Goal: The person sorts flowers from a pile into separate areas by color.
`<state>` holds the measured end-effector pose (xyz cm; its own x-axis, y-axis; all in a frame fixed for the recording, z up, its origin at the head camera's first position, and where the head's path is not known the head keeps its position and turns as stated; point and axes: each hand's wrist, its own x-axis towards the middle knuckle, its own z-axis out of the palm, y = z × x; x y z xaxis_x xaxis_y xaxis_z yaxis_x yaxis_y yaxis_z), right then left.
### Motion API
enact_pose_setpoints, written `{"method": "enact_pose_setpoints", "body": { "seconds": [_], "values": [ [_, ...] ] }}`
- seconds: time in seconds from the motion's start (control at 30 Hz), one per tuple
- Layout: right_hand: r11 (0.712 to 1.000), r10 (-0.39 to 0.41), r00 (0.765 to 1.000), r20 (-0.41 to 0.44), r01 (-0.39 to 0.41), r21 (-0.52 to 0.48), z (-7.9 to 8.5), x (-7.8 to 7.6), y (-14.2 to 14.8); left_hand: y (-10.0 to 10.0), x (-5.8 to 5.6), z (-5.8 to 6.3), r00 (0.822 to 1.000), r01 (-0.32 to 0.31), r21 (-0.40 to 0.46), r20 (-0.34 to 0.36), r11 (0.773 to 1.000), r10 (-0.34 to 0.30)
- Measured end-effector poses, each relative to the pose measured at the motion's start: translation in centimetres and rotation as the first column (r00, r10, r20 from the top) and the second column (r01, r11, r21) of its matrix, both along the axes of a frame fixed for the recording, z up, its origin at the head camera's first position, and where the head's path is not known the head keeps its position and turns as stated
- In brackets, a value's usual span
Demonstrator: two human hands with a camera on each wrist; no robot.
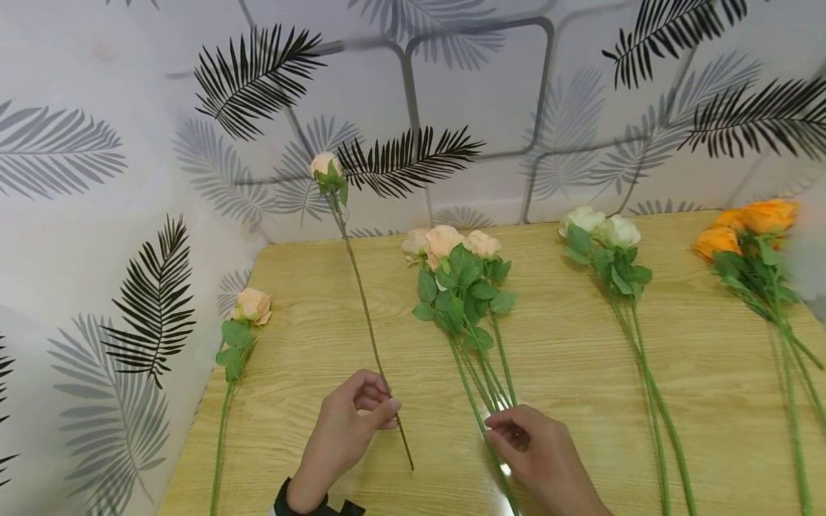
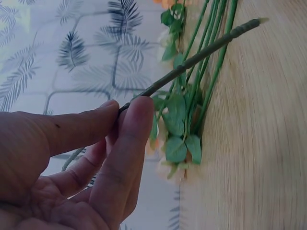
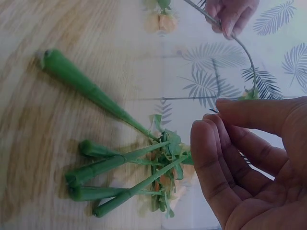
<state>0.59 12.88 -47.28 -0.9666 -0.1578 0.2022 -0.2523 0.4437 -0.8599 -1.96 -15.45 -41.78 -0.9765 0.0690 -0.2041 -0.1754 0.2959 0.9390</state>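
My left hand (image 1: 351, 423) pinches the thin brownish-green stem of a single peach rose (image 1: 325, 166) near its lower end. The stem slants up and away, so its bloom overlaps the wall in the head view. In the left wrist view, thumb and fingertips meet on the stem (image 2: 201, 55), whose cut end sticks out beyond them. My right hand (image 1: 538, 448) hovers over the stems of a bunch of peach roses (image 1: 445, 247) lying on the table. Its fingers are loosely bent, with nothing between thumb and fingertips in the right wrist view.
On the wooden table (image 1: 310, 322), another peach rose (image 1: 252, 307) lies at the left edge. White roses (image 1: 613, 231) lie right of the middle bunch, and orange roses (image 1: 764, 215) at the far right. A leaf-patterned wall (image 1: 477, 93) borders the table's back and left.
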Motion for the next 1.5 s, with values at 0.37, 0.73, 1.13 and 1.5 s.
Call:
{"method": "enact_pose_setpoints", "body": {
  "seconds": [0.37, 0.73, 1.13, 1.5],
  "values": [
    [0.994, 0.108, 0.992, -0.061, -0.110, -0.027, -0.3, 0.0, -0.3, 3.2, -0.3, -0.7, 0.994, 0.101, 0.092, 0.018, 0.991, -0.103],
    [0.990, 0.129, 0.988, 0.087, -0.123, -0.074, 0.5, 0.2, -0.6, 4.6, -0.5, -0.1, 0.984, 0.179, 0.086, -0.015, 0.980, -0.178],
    [0.971, 0.173, 0.952, 0.252, -0.122, -0.206, 0.8, 0.5, -0.6, 6.1, -0.4, -0.7, 0.962, 0.252, -0.058, -0.097, 0.966, -0.256],
    [0.975, 0.150, 0.964, 0.221, -0.107, -0.197, 0.7, 0.7, -0.9, 6.7, -0.3, -0.8, 0.951, 0.273, -0.112, -0.119, 0.956, -0.285]
  ]
}}
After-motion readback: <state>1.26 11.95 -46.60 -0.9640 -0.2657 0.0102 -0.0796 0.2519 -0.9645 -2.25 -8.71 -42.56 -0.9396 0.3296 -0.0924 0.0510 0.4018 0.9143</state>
